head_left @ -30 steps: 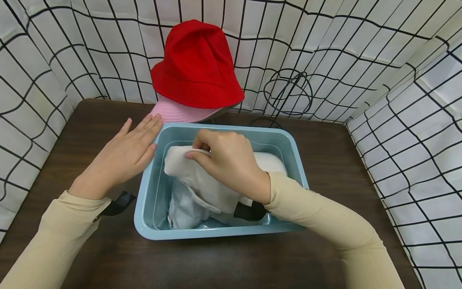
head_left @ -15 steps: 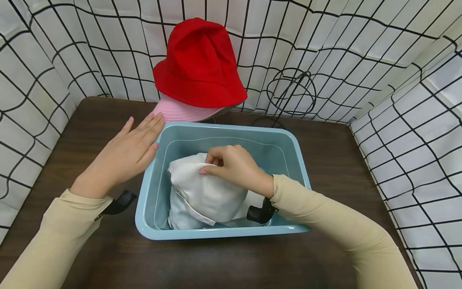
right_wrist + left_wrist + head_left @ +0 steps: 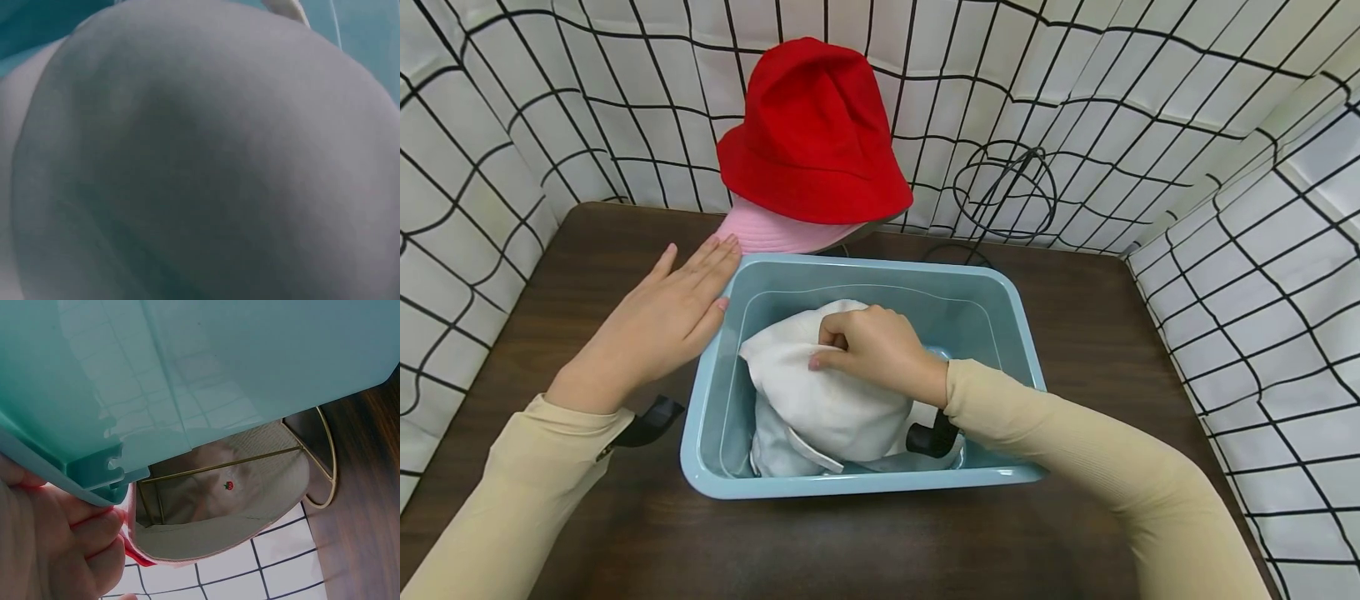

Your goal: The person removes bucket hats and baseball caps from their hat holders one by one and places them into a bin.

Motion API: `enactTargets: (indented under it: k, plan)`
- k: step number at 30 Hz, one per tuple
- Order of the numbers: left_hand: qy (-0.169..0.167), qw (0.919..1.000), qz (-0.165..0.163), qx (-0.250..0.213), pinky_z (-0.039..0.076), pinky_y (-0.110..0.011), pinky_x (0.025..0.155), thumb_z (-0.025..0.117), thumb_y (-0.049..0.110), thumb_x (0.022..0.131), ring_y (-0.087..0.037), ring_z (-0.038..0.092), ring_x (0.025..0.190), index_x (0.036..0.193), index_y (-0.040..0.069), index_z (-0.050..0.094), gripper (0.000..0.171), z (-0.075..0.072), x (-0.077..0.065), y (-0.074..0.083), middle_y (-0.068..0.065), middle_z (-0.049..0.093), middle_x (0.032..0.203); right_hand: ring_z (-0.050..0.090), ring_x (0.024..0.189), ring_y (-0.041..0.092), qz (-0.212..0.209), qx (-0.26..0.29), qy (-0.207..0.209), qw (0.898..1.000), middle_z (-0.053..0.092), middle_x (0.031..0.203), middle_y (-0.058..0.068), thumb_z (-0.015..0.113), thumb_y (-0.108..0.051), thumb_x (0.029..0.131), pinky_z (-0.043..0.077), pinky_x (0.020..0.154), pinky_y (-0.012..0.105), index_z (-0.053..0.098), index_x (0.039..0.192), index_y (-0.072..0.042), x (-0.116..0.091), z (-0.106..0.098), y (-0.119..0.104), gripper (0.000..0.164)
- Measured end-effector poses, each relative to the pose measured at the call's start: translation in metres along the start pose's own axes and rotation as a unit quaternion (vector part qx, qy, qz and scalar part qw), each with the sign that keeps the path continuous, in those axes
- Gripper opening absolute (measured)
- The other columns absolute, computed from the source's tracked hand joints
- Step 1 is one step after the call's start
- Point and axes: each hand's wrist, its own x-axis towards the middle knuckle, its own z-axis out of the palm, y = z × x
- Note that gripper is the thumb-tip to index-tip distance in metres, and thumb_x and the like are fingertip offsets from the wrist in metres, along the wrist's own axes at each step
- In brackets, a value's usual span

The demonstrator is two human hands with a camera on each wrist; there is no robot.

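Observation:
My right hand [image 3: 880, 346] pinches a fold of a white cloth hat [image 3: 835, 400] between thumb and curled fingers. The hat lies bunched inside a light blue plastic basin [image 3: 865, 261], its rounded crown [image 3: 206, 137] filling most of the right wrist view. Under its left side shows a pale blue cloth [image 3: 778, 446], mostly covered. With straight fingers, my left hand [image 3: 658, 321] rests against the basin's left rim, fingertips at a pink hat's brim [image 3: 775, 229]. The left wrist view shows those fingers [image 3: 100, 540] right below the basin's edge.
Above the pink hat sits a red bucket hat [image 3: 816, 142]. A gold wire stand [image 3: 225, 465] runs under the hats' pale inside. Coiled black cable [image 3: 1003, 192] hangs on the black wire grid behind the dark wooden table [image 3: 850, 542].
My right hand has lowered the white hat's pinched edge and drawn the fabric from the basin's right side into a rounder heap at left. The left hand stays in place.

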Motion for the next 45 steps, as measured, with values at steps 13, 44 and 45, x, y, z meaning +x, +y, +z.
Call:
enactTargets:
  k: [13,44,45]
  plan:
    - [-0.002,1.0000,0.001,-0.001,0.005,-0.052,0.113,0.041,0.026,0.096,-0.028,0.012,0.143,0.147,-0.001,0.025,0.060,0.000,0.000,-0.001,-0.017,0.022,0.153,0.048,0.060,0.007,-0.010,0.015,-0.021,1.000,0.053,0.058,-0.010,0.075,-0.031,0.081,0.037,0.052,0.020,0.065,0.074,-0.019,0.006,0.015,-0.002,0.017]
    - [-0.002,1.0000,0.002,-0.002,0.004,-0.051,0.113,0.042,0.027,0.096,-0.029,0.013,0.143,0.147,-0.001,0.025,0.061,0.000,0.000,-0.002,-0.017,0.023,0.152,0.052,0.062,0.007,-0.092,0.082,-0.107,0.987,0.057,0.070,-0.006,0.075,-0.024,0.081,0.043,0.058,0.019,0.067,0.081,-0.013,0.002,-0.017,0.003,0.013]
    - [-0.001,1.0000,0.001,-0.003,0.004,-0.052,0.113,0.042,0.027,0.096,-0.029,0.013,0.143,0.147,-0.001,0.025,0.060,0.000,0.000,-0.002,-0.017,0.023,0.152,0.052,0.063,0.007,-0.100,0.088,-0.106,0.986,0.058,0.070,-0.006,0.076,-0.023,0.081,0.044,0.059,0.019,0.067,0.082,-0.013,0.000,-0.019,0.006,0.013]
